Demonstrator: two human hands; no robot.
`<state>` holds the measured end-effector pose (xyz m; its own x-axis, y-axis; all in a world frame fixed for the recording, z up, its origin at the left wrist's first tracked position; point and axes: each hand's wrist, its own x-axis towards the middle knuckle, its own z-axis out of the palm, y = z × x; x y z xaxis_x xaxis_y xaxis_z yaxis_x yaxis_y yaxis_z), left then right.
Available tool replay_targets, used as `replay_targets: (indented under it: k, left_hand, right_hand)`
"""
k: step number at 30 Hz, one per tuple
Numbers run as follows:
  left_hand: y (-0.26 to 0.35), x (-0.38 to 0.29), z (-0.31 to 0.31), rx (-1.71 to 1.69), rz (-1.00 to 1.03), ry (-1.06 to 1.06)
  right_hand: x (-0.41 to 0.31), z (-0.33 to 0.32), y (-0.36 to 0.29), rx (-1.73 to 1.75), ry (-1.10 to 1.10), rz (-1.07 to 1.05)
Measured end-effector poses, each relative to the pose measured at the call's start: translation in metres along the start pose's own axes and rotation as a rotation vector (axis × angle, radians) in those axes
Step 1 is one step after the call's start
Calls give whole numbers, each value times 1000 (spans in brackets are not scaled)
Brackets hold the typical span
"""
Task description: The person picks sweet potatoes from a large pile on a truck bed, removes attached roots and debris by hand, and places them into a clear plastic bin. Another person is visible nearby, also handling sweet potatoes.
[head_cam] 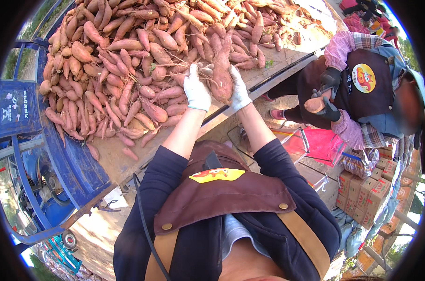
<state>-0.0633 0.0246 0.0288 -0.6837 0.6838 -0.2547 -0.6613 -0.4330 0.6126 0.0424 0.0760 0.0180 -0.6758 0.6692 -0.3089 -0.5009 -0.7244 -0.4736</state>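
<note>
A large sweet potato with roots on it is between my two white-gloved hands, over the edge of a truck bed. My right hand rests against its right side, fingers along its skin. My left hand is at its left, with fingertips by thin roots and a smaller root piece; whether it grips the large one or these roots I cannot tell. Behind and to the left spreads a big heap of sweet potatoes, many with stringy roots, lying on the truck bed.
A co-worker in dark gloves stands at the right, holding a sweet potato. The blue metal truck side bounds the heap at left. Stacked cartons and a red plastic bag lie at lower right. A metal edge borders the bed.
</note>
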Motion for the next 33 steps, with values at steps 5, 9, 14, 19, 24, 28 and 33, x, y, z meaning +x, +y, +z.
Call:
replay_targets:
  k: [5,9,14,19,24,28,33]
  left_hand:
    - [18,-9,9,74,32,-36]
    - [26,-27,0,202,73,-38]
    - [121,16,-69,917,259,80]
    - [146,22,-90,1957,406,418]
    - [76,6,3,1019,122,-426]
    - [77,16,47,819,126,-513]
    - [77,42,66,344,-36,-355]
  right_hand:
    - [-2,6,10,-80,76,-73]
    - [17,4,1,-33,294,-87]
    - [16,-20,-28,108,-22,-101]
    - [8,-15,-27,186,-411,14]
    - [1,4,-21,25,-51,68]
    - [-22,18,-15,-188,-164,149]
    - [-36,35,-5,-440,-83,127]
